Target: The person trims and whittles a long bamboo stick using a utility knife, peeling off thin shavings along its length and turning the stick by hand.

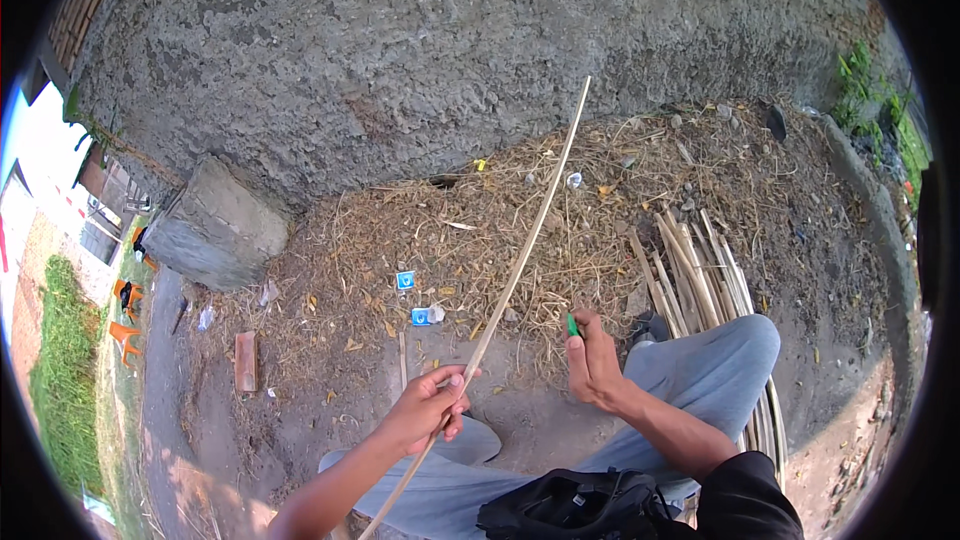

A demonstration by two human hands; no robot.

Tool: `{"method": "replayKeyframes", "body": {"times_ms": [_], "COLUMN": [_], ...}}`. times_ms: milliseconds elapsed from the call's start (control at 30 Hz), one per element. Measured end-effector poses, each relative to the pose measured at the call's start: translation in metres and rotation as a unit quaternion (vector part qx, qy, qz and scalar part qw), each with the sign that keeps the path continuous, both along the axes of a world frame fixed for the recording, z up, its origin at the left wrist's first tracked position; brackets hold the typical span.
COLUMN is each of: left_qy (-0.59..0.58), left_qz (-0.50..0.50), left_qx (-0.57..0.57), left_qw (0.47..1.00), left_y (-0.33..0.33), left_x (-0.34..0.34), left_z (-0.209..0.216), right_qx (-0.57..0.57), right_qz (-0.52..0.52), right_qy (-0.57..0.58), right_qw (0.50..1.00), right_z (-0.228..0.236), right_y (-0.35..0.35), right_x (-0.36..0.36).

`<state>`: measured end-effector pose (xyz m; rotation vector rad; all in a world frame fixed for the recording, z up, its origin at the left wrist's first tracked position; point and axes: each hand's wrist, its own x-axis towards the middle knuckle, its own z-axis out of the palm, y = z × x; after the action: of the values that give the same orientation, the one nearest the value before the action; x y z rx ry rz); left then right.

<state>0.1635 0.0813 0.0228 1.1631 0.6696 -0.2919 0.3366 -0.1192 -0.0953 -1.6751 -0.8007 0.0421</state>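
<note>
Head view: the left hand (428, 414) is wrapping its fingers around a long pale stick (516, 274), probably for steadiness, while the stick is slanting from the near left toward the far wall (450, 50). Apart from it, to the right, the right hand (597, 365) is pinching a small green object (573, 325); any blade is staying too small to tell. Flat wooden strips (690, 270) are lying lengthwise beside the right knee (725, 360), seemingly within reach. Brittle straw (360, 240) is covering the soil; the wall is showing coarse, pitted grey plaster.

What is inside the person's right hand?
Part of a green object shows in the right hand; whatever the grip covers is hidden, so I can't tell what it is.
</note>
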Motion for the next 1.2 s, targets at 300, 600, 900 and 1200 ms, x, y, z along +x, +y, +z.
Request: {"method": "replayKeyframes", "body": {"times_ms": [300,600,900,1200], "left_qy": [-0.05,-0.027,-0.016,-0.009], "left_qz": [0.095,0.116,0.126,0.11], "left_qx": [-0.181,-0.19,-0.179,-0.171], "left_qw": [0.978,0.975,0.976,0.979], "left_y": [-0.011,-0.021,-0.031,-0.039], "left_x": [0.015,0.016,0.011,0.005], "left_z": [-0.092,-0.102,-0.102,-0.091], "right_qx": [-0.129,-0.169,-0.197,-0.216], "right_qz": [0.091,0.094,0.088,0.037], "right_qy": [-0.08,-0.125,-0.19,-0.206], "right_qw": [0.984,0.973,0.958,0.954], "right_z": [0.005,0.0,0.004,-0.003], "right_y": [0.015,0.024,0.021,0.022], "right_x": [-0.029,-0.023,-0.024,-0.012]}}
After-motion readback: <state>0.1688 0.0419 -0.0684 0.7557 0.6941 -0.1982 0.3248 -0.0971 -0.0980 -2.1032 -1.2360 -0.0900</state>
